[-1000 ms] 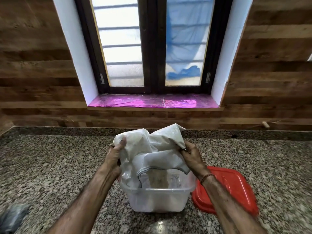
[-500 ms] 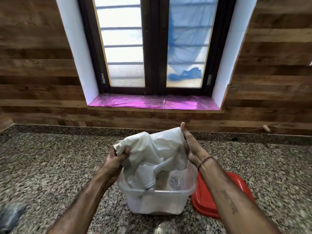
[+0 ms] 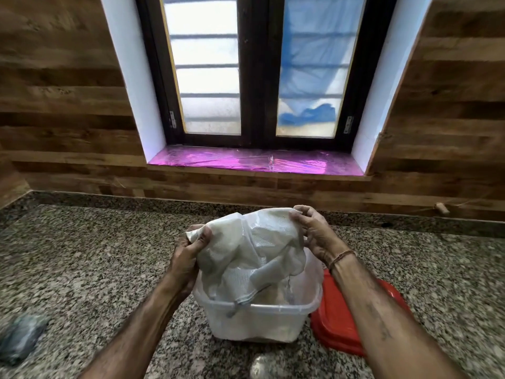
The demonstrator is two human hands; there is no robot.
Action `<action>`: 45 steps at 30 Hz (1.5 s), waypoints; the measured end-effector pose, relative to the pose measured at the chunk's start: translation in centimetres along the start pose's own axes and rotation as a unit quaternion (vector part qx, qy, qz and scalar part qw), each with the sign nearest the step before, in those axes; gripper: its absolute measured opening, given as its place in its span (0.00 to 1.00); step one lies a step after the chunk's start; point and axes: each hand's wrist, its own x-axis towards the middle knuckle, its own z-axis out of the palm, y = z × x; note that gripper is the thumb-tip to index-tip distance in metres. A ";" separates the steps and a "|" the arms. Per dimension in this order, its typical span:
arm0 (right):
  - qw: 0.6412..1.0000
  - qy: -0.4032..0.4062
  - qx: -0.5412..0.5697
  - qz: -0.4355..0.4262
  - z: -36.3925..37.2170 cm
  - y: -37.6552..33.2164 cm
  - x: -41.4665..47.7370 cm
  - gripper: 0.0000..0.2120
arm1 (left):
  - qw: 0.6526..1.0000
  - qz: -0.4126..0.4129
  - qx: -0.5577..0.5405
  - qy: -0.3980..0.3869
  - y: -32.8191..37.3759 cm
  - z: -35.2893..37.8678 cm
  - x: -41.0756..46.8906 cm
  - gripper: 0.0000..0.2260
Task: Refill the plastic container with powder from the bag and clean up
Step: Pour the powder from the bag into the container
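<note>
Bag [image 3: 251,250] is held upended, its mouth inside the plastic container [image 3: 259,321] on the granite counter [image 3: 82,269]. Left hand [image 3: 188,255] and right hand [image 3: 314,236] fingers are clamped on its upper corners. Red lid [image 3: 336,318] lies just right of the container.

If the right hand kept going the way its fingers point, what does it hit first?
The right hand points left across the bag it grips; beyond the bag, probably the left hand, though depth is unclear.
</note>
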 end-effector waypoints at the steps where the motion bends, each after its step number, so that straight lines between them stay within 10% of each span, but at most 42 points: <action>1: 1.000 0.005 -0.006 0.003 0.1 0.0 0.2 0.11 | 1.000 0.005 0.012 -0.002 -0.1 0.0 -0.1 0.06; 6: 0.993 0.112 -0.025 -0.028 -0.1 0.2 1.4 0.09 | 0.998 0.015 0.060 -0.030 -0.7 -0.2 -0.1 0.09; 12: 0.985 0.062 -0.129 -0.095 -3.7 -1.7 1.4 0.11 | 0.999 0.029 0.044 0.003 -0.3 -0.5 0.6 0.29; 22: 0.943 0.037 -0.235 -0.231 -5.3 -4.1 1.0 0.05 | 0.991 0.107 0.048 0.058 -0.3 -0.3 2.3 0.08; 37: 0.934 0.054 -0.259 -0.239 -6.4 -3.4 -0.5 0.07 | 0.994 0.038 0.092 0.043 0.1 -0.6 0.1 0.25; 45: 0.874 0.085 -0.407 -0.253 -6.4 -4.7 -1.7 0.09 | 0.992 0.052 0.082 0.076 0.8 -0.1 -0.9 0.11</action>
